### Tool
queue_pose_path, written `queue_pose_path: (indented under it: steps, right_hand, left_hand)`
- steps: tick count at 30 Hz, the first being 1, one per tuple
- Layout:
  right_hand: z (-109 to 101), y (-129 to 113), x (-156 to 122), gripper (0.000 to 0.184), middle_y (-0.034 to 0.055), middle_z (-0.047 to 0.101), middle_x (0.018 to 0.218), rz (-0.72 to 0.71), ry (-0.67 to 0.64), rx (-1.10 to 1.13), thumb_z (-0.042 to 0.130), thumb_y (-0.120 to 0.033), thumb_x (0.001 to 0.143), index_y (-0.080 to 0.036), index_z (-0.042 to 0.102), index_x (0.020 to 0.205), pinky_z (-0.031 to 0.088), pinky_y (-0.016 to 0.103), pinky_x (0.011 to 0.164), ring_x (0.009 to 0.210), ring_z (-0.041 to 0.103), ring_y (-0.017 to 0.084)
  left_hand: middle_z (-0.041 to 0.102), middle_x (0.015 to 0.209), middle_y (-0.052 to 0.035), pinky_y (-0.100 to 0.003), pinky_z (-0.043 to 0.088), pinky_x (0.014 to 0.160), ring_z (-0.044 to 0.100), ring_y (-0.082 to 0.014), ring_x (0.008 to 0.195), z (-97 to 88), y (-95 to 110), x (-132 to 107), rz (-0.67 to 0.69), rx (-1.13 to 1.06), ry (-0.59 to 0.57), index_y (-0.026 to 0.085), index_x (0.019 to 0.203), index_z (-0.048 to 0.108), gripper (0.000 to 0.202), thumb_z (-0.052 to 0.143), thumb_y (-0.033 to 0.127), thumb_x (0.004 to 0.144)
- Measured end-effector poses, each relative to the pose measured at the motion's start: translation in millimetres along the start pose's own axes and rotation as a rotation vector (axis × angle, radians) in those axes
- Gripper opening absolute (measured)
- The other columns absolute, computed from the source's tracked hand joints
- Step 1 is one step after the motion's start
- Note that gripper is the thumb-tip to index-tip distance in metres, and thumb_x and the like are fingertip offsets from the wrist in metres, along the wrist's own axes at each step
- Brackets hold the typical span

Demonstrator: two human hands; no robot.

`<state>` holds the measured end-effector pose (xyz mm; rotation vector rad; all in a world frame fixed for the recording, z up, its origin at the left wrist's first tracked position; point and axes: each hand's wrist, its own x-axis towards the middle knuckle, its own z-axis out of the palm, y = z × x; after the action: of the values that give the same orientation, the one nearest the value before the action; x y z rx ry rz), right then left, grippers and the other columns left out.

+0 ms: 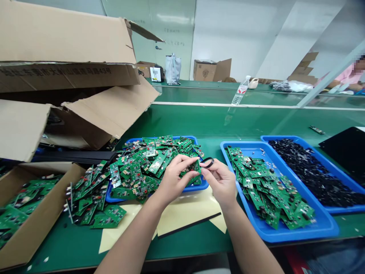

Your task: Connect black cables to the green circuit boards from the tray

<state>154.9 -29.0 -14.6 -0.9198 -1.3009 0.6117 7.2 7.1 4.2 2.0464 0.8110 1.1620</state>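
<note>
Head view: left hand (173, 177) pinches a circuit board (196, 166) by the blue tray's (189, 138) right side, right hand (219, 179) a black loop (212, 163) beside it; a slack pinch could drop the board into the pile (155, 163) or let the loop twist. Cardboard box (65, 36) left on green bench (176, 243); pale door (176, 38) behind, then water bottle (241, 91).

Bright, diffuse light, whitish glare on the door (171, 31), stretched edges, blurry lower-right corner.

Green circuit board (196, 166) in left hand (174, 179): partly finger-covered. Low brown cardboard box (47, 224), left: cut by edge. Flat black panel (346, 148): cut off right. Dark writing (171, 30) on pale-green door (173, 9): illegibly small.
</note>
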Motion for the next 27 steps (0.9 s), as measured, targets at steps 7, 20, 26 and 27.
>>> queue_pose_path:
  steps: [7, 20, 26, 27]
  right_hand:
    - [-1, -1, 0, 0.010, 0.0043, 0.065, 0.081, -0.199, 0.041, -0.197, 0.057, -0.012, 0.082, -0.021, 0.061, 0.079, 0.053, 0.032, 0.068, 0.077, 0.063, 0.017]
    - [-23, -17, 8, 0.017, 0.0021, 0.062, 0.067, -0.141, -0.522, 0.441, 0.054, -0.027, 0.084, -0.023, 0.067, 0.074, 0.049, 0.026, 0.054, 0.060, 0.059, 0.013]
    - [-21, -12, 9, 0.023, -0.0050, 0.046, 0.047, 0.066, -0.227, 0.565, 0.049, -0.037, 0.088, -0.024, 0.067, 0.084, 0.037, 0.019, 0.042, 0.041, 0.043, 0.008]
    - [-18, -11, 9, 0.020, -0.0025, 0.053, 0.056, 0.111, -0.139, 0.426, 0.052, -0.036, 0.087, -0.024, 0.067, 0.086, 0.041, 0.021, 0.049, 0.050, 0.049, 0.009]
  left_hand:
    - [0.058, 0.095, -0.0057, -0.032, 0.048, 0.081, 0.056, -0.0179, 0.089, 0.7, 2, 0, -0.065, -0.083, -0.026, 0.023, 0.114, 0.063, 0.031, 0.059, 0.026, 0.083]
    - [0.059, 0.098, -0.0059, -0.033, 0.050, 0.082, 0.057, -0.0173, 0.092, -6.6, -2, 2, 0.227, 0.248, 0.280, 0.022, 0.115, 0.059, 0.031, 0.059, 0.021, 0.084]
    - [0.060, 0.101, -0.0074, -0.032, 0.052, 0.081, 0.059, -0.0178, 0.095, -6.4, 0, 1, 0.422, 0.312, 0.341, 0.020, 0.115, 0.057, 0.034, 0.062, 0.015, 0.082]
    - [0.060, 0.101, -0.0075, -0.032, 0.052, 0.081, 0.059, -0.0179, 0.095, -5.6, 0, 1, 0.439, 0.327, 0.336, 0.020, 0.115, 0.057, 0.034, 0.062, 0.014, 0.082]
